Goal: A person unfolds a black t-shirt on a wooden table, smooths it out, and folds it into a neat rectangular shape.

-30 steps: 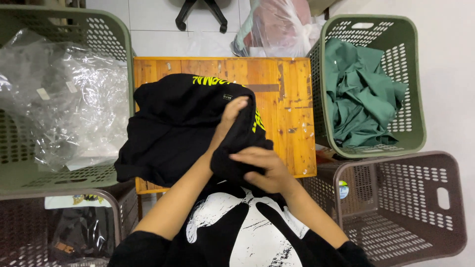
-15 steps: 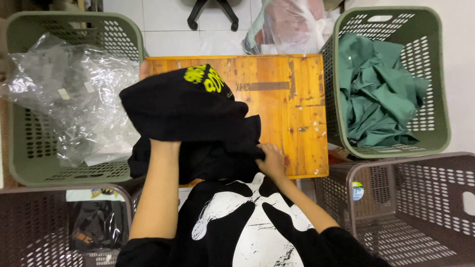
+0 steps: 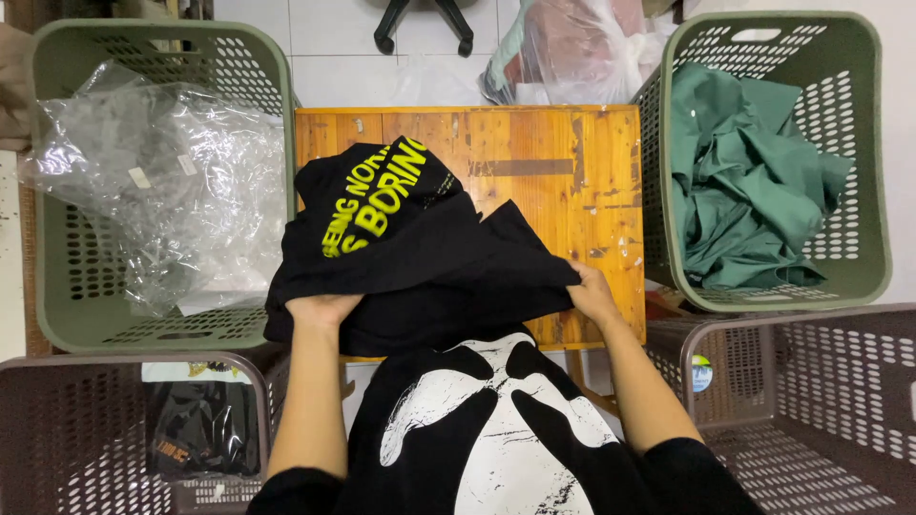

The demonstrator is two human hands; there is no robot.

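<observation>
Two hands grip one black shirt with yellow lettering, spread across a wooden table. The left hand is closed on the shirt's near-left edge, fingers curled under the cloth; the right hand pinches the near-right edge, thumb and fingers shut on a fold. Between the hands the fabric lies bunched, and its far part is doubled over so the lettering faces up.

Judging by the grip, the step in hand is drawing the cloth taut and flat on the table. A next move would call for both hands pulling evenly apart, so the creases between them smooth out without dragging the shirt off the near edge.

Left of the left hand sits a green basket of clear plastic bags. Right of the right hand, another green basket holds green clothes.
</observation>
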